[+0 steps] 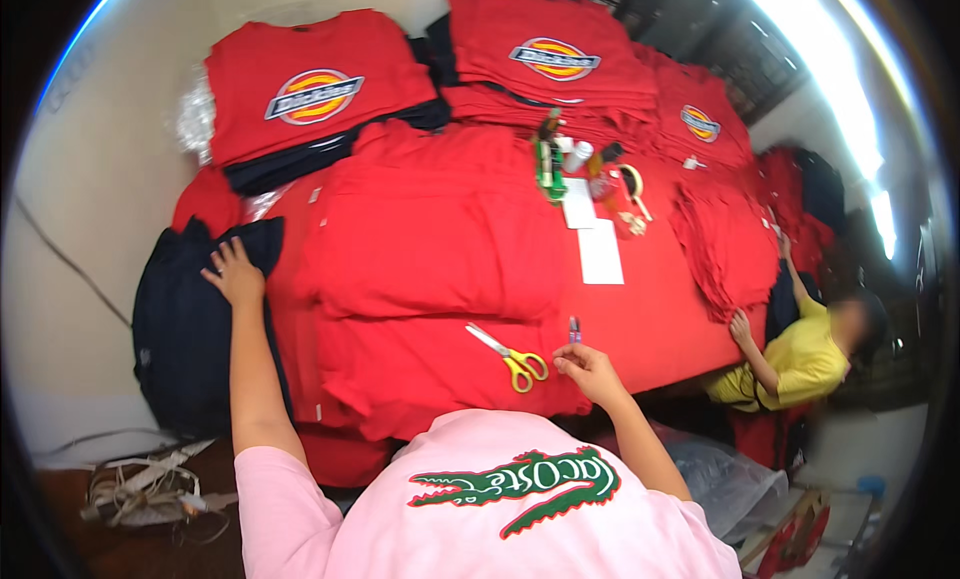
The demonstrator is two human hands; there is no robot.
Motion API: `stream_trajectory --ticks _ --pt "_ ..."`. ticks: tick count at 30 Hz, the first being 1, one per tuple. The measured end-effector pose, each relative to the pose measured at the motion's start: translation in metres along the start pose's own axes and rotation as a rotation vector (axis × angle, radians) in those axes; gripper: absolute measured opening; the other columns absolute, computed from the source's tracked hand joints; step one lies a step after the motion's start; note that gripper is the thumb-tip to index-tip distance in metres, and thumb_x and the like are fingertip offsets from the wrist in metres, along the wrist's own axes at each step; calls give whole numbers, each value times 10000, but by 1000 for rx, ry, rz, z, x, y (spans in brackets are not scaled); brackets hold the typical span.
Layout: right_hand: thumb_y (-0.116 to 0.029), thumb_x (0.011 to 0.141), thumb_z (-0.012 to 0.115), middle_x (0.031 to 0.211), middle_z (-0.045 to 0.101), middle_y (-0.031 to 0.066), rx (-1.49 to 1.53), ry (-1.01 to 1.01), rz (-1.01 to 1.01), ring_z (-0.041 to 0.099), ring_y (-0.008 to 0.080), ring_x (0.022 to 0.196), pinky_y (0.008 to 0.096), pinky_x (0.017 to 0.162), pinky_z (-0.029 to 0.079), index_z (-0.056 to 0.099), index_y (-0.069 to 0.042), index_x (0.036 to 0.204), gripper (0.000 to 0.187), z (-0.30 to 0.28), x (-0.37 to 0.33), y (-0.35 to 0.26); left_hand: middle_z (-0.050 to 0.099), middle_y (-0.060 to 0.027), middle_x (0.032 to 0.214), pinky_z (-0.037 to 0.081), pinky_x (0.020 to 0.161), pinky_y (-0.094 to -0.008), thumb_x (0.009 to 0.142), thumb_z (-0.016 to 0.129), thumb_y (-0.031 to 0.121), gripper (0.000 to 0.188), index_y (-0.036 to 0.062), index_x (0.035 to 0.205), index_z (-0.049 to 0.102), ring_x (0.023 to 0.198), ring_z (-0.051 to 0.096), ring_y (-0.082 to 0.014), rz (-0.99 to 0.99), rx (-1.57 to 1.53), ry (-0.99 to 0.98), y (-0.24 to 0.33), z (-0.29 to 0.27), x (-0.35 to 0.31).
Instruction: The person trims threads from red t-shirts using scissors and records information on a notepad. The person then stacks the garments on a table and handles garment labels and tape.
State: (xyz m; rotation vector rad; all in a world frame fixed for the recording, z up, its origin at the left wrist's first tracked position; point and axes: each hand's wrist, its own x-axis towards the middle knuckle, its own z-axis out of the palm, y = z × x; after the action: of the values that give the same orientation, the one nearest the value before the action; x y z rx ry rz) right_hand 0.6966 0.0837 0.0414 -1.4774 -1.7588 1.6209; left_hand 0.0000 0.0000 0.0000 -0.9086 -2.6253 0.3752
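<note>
My left hand [238,273] lies with fingers spread on a folded navy garment [185,329] at the left edge of the table. My right hand [592,373] is closed near the front edge, pinching a small slim tool [574,330] that points up; its exact kind is too small to make out. To its left, scissors [508,357] with yellow handles rest on red folded garments [400,369]. Behind them spreads a larger pile of folded red garments [430,239] in front of me.
Printed red shirts stand in stacks [320,69] at the back. White papers [600,254], a tape roll [637,186] and small bottles [577,157] lie right of centre. At the right, a person in yellow [800,354] touches a red pile [720,239]. Cables [140,489] lie lower left.
</note>
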Motion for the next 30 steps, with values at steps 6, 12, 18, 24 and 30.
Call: stream_trajectory --ticks 6,12,18,24,30 --pt "-121 1009 717 928 745 44 -233 105 80 678 87 859 274 781 557 723 29 1136 197 -74 -22 24 491 -140 1604 219 1218 -697 1030 611 322 452 141 1443 599 1511 421 -353 -204 -835 283 80 -69 -13" --pt "-184 973 749 926 759 102 -377 169 1 694 161 821 336 773 564 740 19 1088 233 -139 3 26 285 -167 1722 95 1258 -673 1039 620 371 581 89 1532 495 1614 190 -395 190 -993 405 189 -160 -194" --pt "-237 966 740 913 753 169 -544 226 -292 714 255 783 389 750 564 743 14 1059 268 -217 109 -31 74 -215 1773 70 1281 -631 1032 591 470 863 103 1703 190 1631 110 -413 79 -733 -43 249 -124 -307" --pt "-196 976 716 887 765 145 -325 169 -443 718 165 806 328 746 555 746 16 1076 236 -237 225 -151 101 -214 1769 116 1292 -592 1024 611 425 861 121 1707 184 1622 171 -397 40 -690 -52 255 -136 -310" --pt "-224 930 750 977 787 130 -475 106 -593 758 242 908 367 816 572 745 -25 1142 291 -196 314 -186 150 -199 1765 153 1297 -566 989 651 369 852 146 1699 235 1611 224 -377 8 -714 -29 257 -133 -304"
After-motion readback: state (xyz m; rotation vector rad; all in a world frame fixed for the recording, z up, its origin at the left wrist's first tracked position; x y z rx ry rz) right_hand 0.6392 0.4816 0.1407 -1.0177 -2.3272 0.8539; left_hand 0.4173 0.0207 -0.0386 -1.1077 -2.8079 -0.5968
